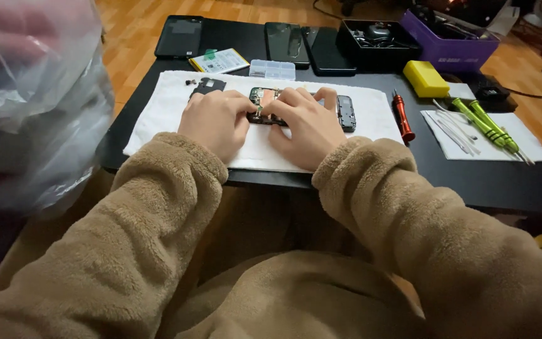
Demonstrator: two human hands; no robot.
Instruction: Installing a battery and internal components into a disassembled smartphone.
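Fuzzy brown sleeves filled the near foreground, and a crumpled clear plastic bag was cut off at nine o'clock. On the black table a white towel was spread, and an opened phone with bare green circuitry was laid at its middle, largely hidden by both hands. The left hand was curled over its left end, fingertips pressed on it; the right hand was clamped over the middle. Three dark phones were ranged at twelve o'clock. One red screwdriver and two green ones were seen at three o'clock.
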